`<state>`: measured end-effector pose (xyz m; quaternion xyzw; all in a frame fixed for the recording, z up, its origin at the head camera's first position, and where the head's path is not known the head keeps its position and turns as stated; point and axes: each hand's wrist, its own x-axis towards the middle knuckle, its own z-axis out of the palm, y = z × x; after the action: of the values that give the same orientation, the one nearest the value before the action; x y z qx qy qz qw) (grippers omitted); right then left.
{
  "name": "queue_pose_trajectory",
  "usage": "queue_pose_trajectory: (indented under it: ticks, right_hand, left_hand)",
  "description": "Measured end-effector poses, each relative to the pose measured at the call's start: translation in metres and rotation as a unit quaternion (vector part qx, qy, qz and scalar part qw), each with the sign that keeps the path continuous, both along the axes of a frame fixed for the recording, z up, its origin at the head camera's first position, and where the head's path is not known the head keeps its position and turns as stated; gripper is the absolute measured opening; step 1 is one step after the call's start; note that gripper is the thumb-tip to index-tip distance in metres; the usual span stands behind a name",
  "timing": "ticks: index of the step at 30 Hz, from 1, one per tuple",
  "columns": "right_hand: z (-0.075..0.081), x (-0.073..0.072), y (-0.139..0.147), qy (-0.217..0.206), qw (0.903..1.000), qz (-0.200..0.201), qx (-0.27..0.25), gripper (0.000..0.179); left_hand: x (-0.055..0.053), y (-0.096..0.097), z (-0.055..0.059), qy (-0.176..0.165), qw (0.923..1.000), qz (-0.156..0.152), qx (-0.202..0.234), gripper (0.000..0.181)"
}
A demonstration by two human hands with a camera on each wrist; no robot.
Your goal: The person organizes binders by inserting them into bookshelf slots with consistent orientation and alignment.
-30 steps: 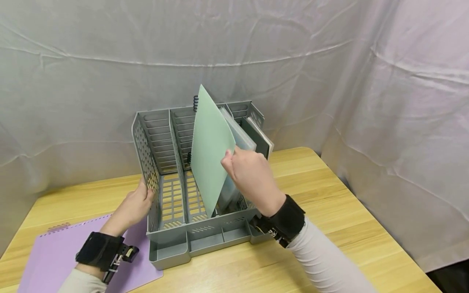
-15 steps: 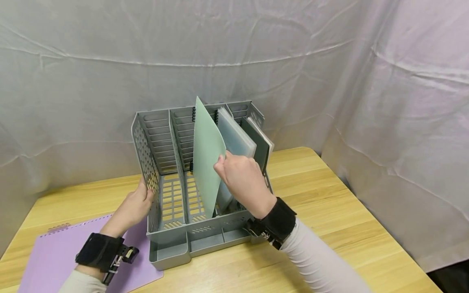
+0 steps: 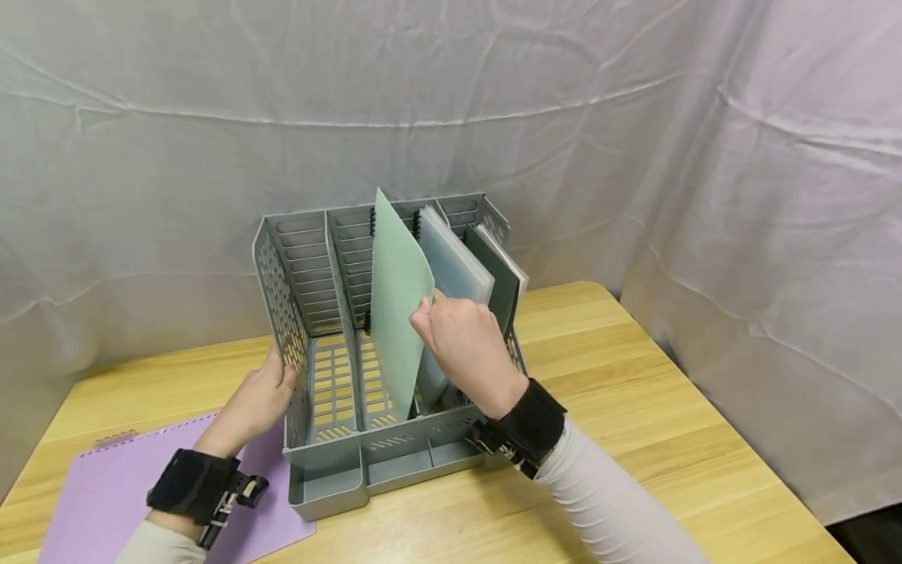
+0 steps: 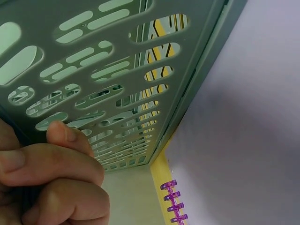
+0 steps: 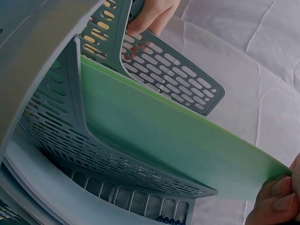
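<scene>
A grey desktop file organizer (image 3: 395,450) with upright dividers stands on the table. My right hand (image 3: 470,352) pinches the top near corner of a pale green spiral notebook (image 3: 396,313), its black coil toward the back. This notebook stands upright in the middle compartment, its lower edge near the slotted floor. At the left, my left hand (image 3: 255,398) grips the front edge of the organizer's perforated side wall (image 4: 93,70). Its fingers (image 4: 70,176) curl beside that wall in the left wrist view. From the right wrist view, the green notebook (image 5: 159,131) lies beside a divider (image 5: 117,159).
A clear-covered bluish notebook (image 3: 454,262), a dark one (image 3: 493,274) and a whitish one (image 3: 509,258) stand in the organizer's right part. A purple spiral notebook (image 3: 106,493) lies on the wooden table (image 3: 634,439) at the left. Grey cloth (image 3: 282,125) hangs behind.
My right hand has moved down and slightly left with the green notebook, which sits lower in the middle compartment. The last half second shows almost no motion. My left hand has stayed put.
</scene>
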<state>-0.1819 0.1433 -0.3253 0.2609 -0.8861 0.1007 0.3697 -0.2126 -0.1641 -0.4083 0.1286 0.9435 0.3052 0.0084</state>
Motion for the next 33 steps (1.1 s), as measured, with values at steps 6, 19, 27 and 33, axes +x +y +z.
queue_pose_trajectory:
  ticks: [6, 19, 27, 33]
  right_hand:
    - [-0.0010, -0.0004, 0.0039, 0.036, 0.9977, -0.002, 0.057, 0.031]
    - [0.0036, 0.0011, 0.0003, -0.108, 0.9873, 0.000, -0.117, 0.046]
    - [0.0017, 0.0024, -0.0004, -0.130, 0.9852, -0.003, -0.112, 0.052]
    - [0.0016, 0.0050, -0.0003, -0.148, 0.9828, -0.009, -0.110, 0.057]
  left_hand:
    - [0.0009, 0.0013, 0.0002, -0.004, 1.0000, 0.003, 0.001, 0.055]
    - [0.0005, 0.0007, -0.0002, -0.017, 0.9998, 0.007, 0.005, 0.060]
    - [0.0011, 0.0007, 0.0001, -0.026, 0.9995, 0.009, 0.013, 0.062]
    - [0.0006, 0.0007, 0.0015, -0.031, 0.9994, 0.005, 0.013, 0.060]
